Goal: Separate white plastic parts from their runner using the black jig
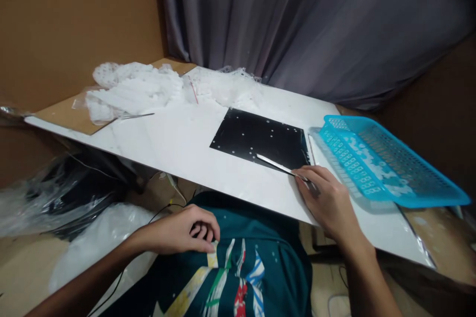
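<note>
Gripping tweezers [275, 164] in the right hand [326, 199], left hand [186, 229] half-curled against printed clothing [275, 257], its hold unclear.

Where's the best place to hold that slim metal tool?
Probably by its rear end, approached from the right, as the right hand grips the slim metal tool: it is long and narrow, and its bright front points left over the black sheet, left free.

Left hand [189, 230] curled low, right hand [329, 198] extended farther forward, fingers [314, 172] pinched
</note>
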Tool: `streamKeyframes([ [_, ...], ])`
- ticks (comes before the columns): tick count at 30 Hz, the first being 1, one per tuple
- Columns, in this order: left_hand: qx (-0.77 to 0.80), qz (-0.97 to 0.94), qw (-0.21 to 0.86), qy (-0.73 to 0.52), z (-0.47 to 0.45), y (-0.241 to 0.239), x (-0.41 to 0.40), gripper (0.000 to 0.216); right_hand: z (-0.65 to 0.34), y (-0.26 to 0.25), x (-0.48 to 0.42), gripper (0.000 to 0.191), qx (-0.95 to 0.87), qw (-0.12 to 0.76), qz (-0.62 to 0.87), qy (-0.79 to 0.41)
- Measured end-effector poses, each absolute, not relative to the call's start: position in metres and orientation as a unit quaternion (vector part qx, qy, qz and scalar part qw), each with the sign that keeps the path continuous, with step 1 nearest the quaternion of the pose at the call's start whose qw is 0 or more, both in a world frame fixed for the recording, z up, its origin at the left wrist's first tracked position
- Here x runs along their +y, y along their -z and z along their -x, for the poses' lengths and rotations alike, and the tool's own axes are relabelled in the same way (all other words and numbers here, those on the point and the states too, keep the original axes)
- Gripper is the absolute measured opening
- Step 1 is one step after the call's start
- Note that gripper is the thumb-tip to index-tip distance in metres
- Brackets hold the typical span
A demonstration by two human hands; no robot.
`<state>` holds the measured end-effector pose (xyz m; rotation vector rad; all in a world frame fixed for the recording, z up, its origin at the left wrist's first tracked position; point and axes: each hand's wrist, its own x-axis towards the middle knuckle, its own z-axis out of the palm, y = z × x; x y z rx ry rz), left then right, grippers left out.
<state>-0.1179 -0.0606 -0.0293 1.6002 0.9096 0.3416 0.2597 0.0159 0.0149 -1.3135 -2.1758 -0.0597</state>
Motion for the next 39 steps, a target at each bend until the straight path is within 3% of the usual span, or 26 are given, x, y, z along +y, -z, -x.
streamKeyframes([
  [3,0.438,-0.71,0.519,-0.189,0.116,0.042,-0.06,0.02,-0.25,-0.022,-0.013,0.024,-0.815,0.363,0.447,0.062],
  [6,0.431,-0.754,0.45,-0.206,0.11,0.054,-0.06,0.027,-0.241,-0.03,-0.054,0.038,-0.836,0.399,0.375,-0.024],
  [8,0.428,-0.782,0.409,-0.194,0.106,0.065,-0.059,0.031,-0.241,-0.028,-0.078,0.036,-0.852,0.354,0.364,-0.127],
  [12,0.422,-0.807,0.376,-0.172,0.102,0.087,-0.055,0.034,-0.252,0.001,-0.108,0.014,-0.808,0.23,0.455,-0.296],
  [14,0.425,-0.811,0.369,-0.161,0.101,0.094,-0.052,0.035,-0.258,0.021,-0.117,0.016,-0.781,0.2,0.489,-0.332],
  [21,0.464,-0.788,0.37,-0.162,0.101,0.096,-0.049,0.035,-0.261,0.06,-0.128,0.037,-0.736,0.199,0.562,-0.321],
  [34,0.468,-0.789,0.36,-0.169,0.111,0.116,-0.048,0.036,-0.245,0.073,-0.107,0.019,-0.699,0.252,0.563,-0.362],
  [39,0.48,-0.797,0.322,-0.176,0.116,0.126,-0.06,0.035,-0.25,0.089,-0.096,0.028,-0.6,0.311,0.612,-0.411],
])
